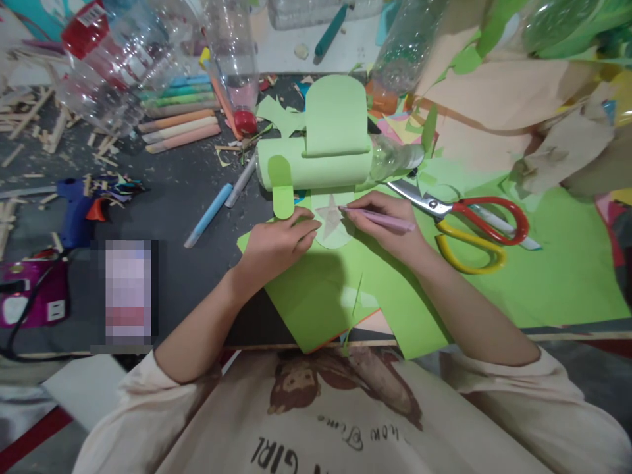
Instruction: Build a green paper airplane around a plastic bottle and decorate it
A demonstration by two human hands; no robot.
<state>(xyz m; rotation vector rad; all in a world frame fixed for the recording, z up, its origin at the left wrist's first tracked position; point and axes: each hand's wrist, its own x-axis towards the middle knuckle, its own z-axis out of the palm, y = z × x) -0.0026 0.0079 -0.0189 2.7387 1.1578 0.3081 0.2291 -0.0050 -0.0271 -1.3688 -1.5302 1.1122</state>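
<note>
Star [329, 218] on pale green flap [320, 197], outlining apparently in hand. Resting half-curled left hand [277, 242] at flap edge, grip unclear; pinching pink pen [388, 219] in right hand [390, 232]. Next: hold tip steady, flap flat. Beyond: paper-wrapped bottle [328, 166].

Bench [165, 210]: side edges run out of frame, so no corners to place. Pixelated block [128, 289] by its near edge, left part: can't ID. Purple box [37, 296] left of that is cut by the frame, small print unreadable. Blue glue gun [74, 214]: nozzle lost among scraps. Right hand [397, 240]: some fingers curled out of sight; can't tell if the pink pen [382, 220] tip touches the paper star [330, 220]. Left hand [269, 247]: underside hidden. Pale long object partly under the scissors [434, 205], pen or blade unclear. Far side: clear bottle [227, 39] cropped on top.
</note>
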